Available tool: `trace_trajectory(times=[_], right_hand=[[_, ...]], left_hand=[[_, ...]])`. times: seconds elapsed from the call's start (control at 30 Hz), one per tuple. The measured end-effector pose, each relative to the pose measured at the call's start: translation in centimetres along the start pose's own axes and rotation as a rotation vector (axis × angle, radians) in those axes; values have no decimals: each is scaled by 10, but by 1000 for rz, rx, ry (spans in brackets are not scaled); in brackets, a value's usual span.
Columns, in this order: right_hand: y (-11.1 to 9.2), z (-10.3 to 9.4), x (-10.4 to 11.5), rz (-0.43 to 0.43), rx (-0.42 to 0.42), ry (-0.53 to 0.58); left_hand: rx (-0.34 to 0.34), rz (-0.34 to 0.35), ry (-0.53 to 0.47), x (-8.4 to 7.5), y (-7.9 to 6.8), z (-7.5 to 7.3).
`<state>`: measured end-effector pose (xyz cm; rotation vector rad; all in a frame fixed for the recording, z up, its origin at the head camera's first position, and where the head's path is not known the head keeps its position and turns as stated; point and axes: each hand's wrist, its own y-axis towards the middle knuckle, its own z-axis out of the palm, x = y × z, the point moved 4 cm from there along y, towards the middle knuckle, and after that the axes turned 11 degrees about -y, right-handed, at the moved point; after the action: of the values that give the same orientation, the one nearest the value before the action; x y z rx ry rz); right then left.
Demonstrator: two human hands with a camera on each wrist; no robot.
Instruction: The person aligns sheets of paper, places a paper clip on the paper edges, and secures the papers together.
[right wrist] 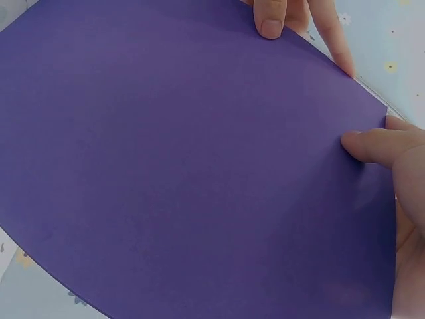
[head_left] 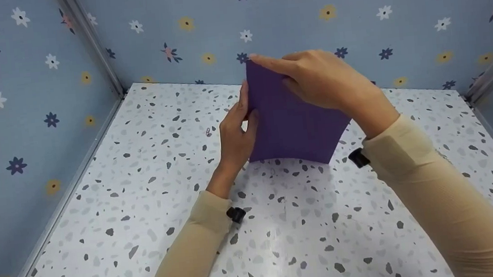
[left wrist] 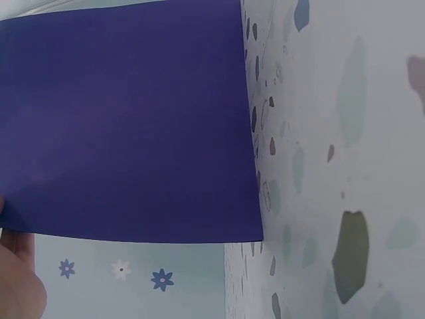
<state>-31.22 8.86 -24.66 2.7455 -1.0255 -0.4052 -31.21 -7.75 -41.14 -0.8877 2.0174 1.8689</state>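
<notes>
A sheet of purple paper (head_left: 292,116) stands upright between the hands, slightly bowed, its lower edge close to the speckled tabletop; whether it touches cannot be told. By its left edge my left hand (head_left: 238,132) grips it, thumb on the near face and fingers at the edge and behind. At the top edge is my right hand (head_left: 319,77), index finger stretched along to the top left corner and thumb on the near face. The right wrist view shows both thumbs on the purple paper (right wrist: 192,159). In the left wrist view, part of my left hand (left wrist: 20,282) shows at lower left.
The white speckled table (head_left: 283,243) is bounded by a blue flowered back wall (head_left: 261,15) and side panels with metal corner posts. A small looped outline (head_left: 208,132), perhaps a paper clip, shows on the table left of the left hand.
</notes>
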Motion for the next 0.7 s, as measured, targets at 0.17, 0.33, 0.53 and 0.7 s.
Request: trace_trajectory(times=[0.17, 0.33, 0.53, 0.7], right_hand=[[1, 0, 0, 5, 11, 10], [1, 0, 0, 1, 3, 15], [0, 0, -1, -5, -5, 21], [-2, -1, -2, -7, -19, 28]], left_hand=[[5, 3, 20, 0, -1, 0], [-14, 34, 58, -1, 0, 0], [-44, 64, 94, -1, -2, -1], [-38, 53, 102, -3, 0, -1]])
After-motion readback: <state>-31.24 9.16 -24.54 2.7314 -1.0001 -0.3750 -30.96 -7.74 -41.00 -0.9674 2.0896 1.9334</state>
